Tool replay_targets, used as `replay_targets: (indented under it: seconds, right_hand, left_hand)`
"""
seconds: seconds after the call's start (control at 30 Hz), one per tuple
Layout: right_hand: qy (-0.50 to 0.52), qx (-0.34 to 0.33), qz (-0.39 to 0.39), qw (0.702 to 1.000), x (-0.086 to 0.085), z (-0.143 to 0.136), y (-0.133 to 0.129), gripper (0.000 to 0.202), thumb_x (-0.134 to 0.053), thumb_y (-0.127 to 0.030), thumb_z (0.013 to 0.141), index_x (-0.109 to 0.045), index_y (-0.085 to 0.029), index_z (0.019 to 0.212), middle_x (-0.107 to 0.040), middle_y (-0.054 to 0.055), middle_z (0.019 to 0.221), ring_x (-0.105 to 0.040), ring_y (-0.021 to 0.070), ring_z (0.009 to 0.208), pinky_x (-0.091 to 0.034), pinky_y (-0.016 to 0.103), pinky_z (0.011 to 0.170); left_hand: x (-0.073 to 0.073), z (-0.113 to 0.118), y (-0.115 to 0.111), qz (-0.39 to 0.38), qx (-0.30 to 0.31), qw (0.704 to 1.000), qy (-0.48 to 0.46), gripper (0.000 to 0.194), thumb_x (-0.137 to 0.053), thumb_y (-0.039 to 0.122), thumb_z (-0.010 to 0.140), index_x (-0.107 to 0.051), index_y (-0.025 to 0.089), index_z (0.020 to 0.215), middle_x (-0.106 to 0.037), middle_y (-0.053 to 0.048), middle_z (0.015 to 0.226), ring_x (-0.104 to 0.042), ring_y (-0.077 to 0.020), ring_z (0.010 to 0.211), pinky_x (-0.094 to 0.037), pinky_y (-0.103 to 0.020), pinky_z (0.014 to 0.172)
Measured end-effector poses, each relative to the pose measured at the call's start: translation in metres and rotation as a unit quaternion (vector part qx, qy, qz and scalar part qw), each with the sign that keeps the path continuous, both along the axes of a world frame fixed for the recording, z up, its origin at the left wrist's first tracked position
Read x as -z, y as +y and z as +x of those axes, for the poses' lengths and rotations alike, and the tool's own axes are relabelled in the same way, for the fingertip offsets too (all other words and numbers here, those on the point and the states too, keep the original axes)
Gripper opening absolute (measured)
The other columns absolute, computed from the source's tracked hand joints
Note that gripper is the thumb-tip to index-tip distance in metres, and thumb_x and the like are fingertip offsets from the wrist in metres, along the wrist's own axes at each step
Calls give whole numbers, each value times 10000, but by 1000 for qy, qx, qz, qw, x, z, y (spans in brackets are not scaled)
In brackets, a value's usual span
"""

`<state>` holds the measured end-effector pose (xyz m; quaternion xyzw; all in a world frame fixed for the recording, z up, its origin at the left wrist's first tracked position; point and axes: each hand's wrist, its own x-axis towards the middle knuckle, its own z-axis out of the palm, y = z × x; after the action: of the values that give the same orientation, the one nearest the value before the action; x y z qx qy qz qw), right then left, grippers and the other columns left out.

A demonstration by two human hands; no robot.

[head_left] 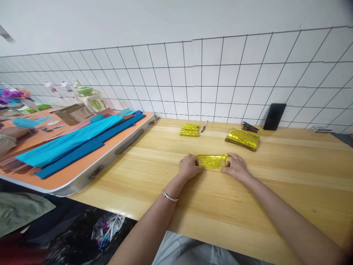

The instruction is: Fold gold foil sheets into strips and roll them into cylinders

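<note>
And here it is, right between the two hands: the gold foil strip, low on the wooden table, its long axis running side to side, straight across from one hand to the other! The left hand has its fingers curled round the left end, thumb along the near edge; the right hand matches it at the right end, fingers bent over, thumb tucked in close. So both hands are closed on the foil, one at each end, and neither is nearer than the other, with the shiny middle lying bare between them. From the left hand the strip runs off to the right, from the right hand it runs off to the left, and the two forearms come in from the near side like a wide V. Look beyond, towards the wall: the small gold bundle sits past the left hand, and the thicker gold stack lies past the right, a little nearer the strip than the black phone is
</note>
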<state>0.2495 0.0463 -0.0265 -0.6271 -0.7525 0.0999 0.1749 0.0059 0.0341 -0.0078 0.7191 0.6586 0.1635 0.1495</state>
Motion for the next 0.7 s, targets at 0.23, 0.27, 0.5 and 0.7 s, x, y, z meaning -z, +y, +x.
replay_targets:
  seconds: [0.23, 0.27, 0.5, 0.7]
  right_hand:
    - [13, -8, 2, 1000, 1, 8, 0, 242, -654, -439, 621, -583, -208, 636, -516, 47, 1236, -440, 250, 1156, -330, 369, 946]
    - [15, -8, 3, 1000, 1, 9, 1, 242, -654, -438, 621, -579, -208, 632, -516, 47, 1237, -440, 253, 1156, -330, 373, 945]
    - [25, -17, 5, 1000, 2, 12, 1, 229, -655, -419, 623, -558, -212, 609, -521, 44, 1240, -444, 250, 1162, -331, 378, 950]
    - [42, -31, 3, 999, -2, 19, 2, 200, -660, -385, 623, -557, -215, 599, -556, 44, 1200, -436, 258, 1192, -347, 378, 937]
  left_hand:
    - [2, -11, 4, -9, 0, 1000, -2, 288, -653, 475, 666, -601, 220, 787, -553, -28, 957, -522, -206, 948, -387, -310, 827]
    - [2, -13, 4, -9, 3, 1000, -3, 290, -654, 477, 665, -601, 221, 789, -550, -27, 961, -521, -205, 949, -388, -308, 826]
    - [0, -23, 6, -7, 20, 1000, -6, 296, -655, 494, 658, -597, 230, 780, -542, -19, 965, -515, -207, 946, -391, -305, 809]
    - [-1, -29, 7, -11, 19, 1000, -3, 295, -660, 479, 660, -599, 214, 775, -547, -27, 971, -517, -204, 945, -396, -294, 807]
